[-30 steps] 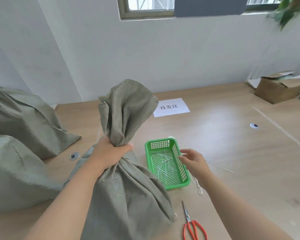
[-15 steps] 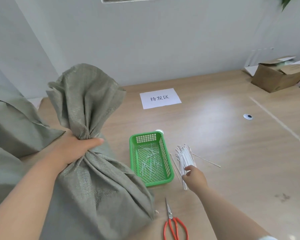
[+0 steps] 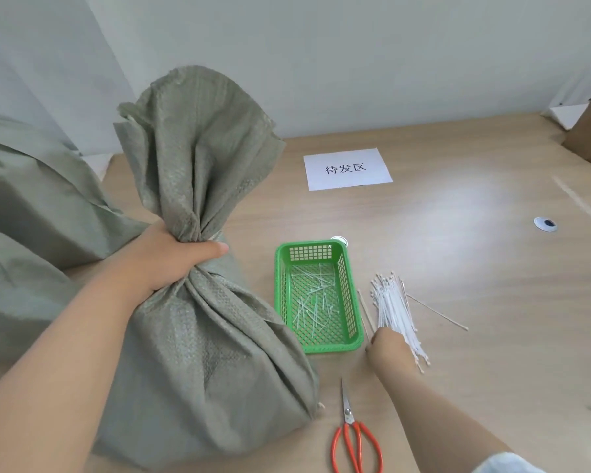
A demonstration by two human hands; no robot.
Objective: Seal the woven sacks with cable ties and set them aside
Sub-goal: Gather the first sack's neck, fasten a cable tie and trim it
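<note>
Left hand (image 3: 181,257) squeezes the sack (image 3: 198,353) neck tight; right hand (image 3: 391,349) has moved onto the cable ties (image 3: 394,305), grip hidden, to pick 1.

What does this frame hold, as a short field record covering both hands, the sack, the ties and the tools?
Left hand: grips gathered neck of grey-green woven sack
Right hand: at near end of loose bundle of white cable ties; grip hidden
Green plastic mesh basket: between sack and bundle, holds short white offcuts
Orange-handled metal scissors: flat on light wooden table, untouched
</note>
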